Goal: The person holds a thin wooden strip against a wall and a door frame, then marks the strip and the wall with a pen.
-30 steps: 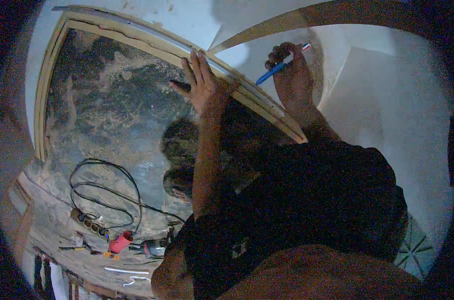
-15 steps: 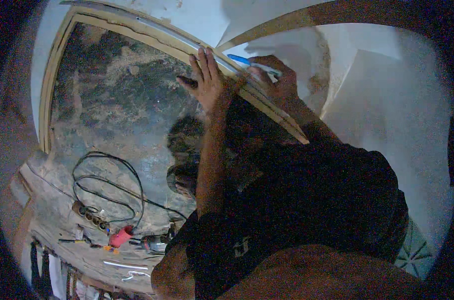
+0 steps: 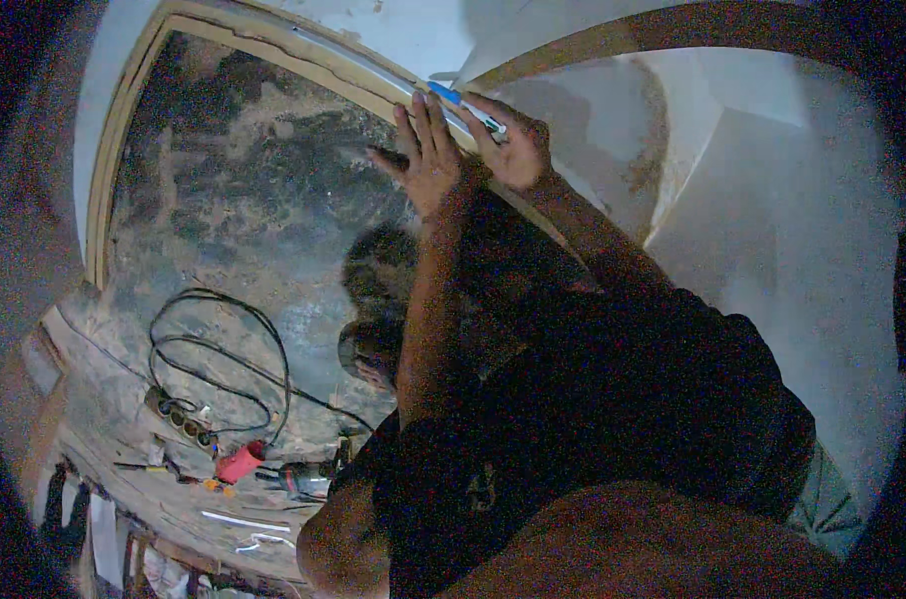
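A pale wooden strip [image 3: 273, 58] runs along the floor's far edge, with a thin, shiny light strip [image 3: 338, 55] lying along it. My left hand [image 3: 433, 165] is open, its fingers spread and their tips on the light strip. Just right of it, my right hand [image 3: 518, 150] is closed around a blue-and-white pen [image 3: 481, 115]. The pen's blue end points up and left, close to the strips. Part of both strips is hidden behind my hands.
On the dusty dark floor [image 3: 263, 200] lie a coiled black cable [image 3: 283, 349], a multi-socket power strip [image 3: 184, 424], a red object [image 3: 240, 462] and a power tool [image 3: 303, 481]. White strips [image 3: 243, 521] lie nearer. A pale wall surface [image 3: 762, 200] stands to the right.
My right hand has moved left with the pen, closer to my left hand, and the pen now tilts more steeply. My left hand still rests on the strip. The whole view has shifted slightly.
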Motion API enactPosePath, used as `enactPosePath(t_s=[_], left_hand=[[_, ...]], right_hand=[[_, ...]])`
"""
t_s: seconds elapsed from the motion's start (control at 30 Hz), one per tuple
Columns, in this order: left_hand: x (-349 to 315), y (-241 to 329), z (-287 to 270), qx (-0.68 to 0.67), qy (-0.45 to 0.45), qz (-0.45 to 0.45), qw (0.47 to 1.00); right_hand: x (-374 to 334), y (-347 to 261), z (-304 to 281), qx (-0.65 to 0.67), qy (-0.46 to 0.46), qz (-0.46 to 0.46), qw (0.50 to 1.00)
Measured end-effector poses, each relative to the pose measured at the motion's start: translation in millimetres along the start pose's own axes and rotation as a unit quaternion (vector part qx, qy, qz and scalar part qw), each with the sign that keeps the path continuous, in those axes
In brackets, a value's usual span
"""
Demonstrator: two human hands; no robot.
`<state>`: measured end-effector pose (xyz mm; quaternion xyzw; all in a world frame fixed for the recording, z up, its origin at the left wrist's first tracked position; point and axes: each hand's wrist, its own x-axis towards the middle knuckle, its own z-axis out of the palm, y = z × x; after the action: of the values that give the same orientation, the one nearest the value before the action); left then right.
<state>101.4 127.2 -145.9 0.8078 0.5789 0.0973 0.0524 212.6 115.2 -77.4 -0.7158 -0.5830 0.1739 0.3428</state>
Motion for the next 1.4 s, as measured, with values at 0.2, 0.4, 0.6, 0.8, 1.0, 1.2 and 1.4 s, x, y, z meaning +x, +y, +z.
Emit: enactPosePath(t_s=[0.2,0.4,0.6,0.8,1.0,1.2,1.4], left_hand=[[1.3,5.4,-7.7,-0.11,-0.028,-0.007,0.994],[1.8,6.8,-2.6,-0.101,-0.013,-0.005,0.995],[0.3,-0.1,-0.4,-0.09,-0.006,-0.007,0.996],[-1.1,1.3,0.8,-0.137,0.024,-0.01,0.99],[-1.8,3.2,2.7,-0.117,0.027,-0.001,0.993],[-2.6,1.8,8.1,-0.13,0.031,-0.003,0.991],[2.1,0.2,-10.0,-0.211,-0.003,-0.019,0.977]], right_hand=[[9.1,-8.4,4.1,0.005,0.0,0.043,0.999],[13.4,-4.8,17.6,-0.046,0.057,0.019,0.997],[14.8,-24.3,19.1,-0.053,0.013,0.107,0.993],[18.4,-31.7,15.1,-0.057,-0.012,0.142,0.988],[17.5,-28.7,14.3,-0.061,0.005,0.127,0.99],[16.8,-25.1,17.5,-0.059,0.025,0.099,0.993],[19.1,-31.4,14.8,-0.076,0.007,0.129,0.989]])
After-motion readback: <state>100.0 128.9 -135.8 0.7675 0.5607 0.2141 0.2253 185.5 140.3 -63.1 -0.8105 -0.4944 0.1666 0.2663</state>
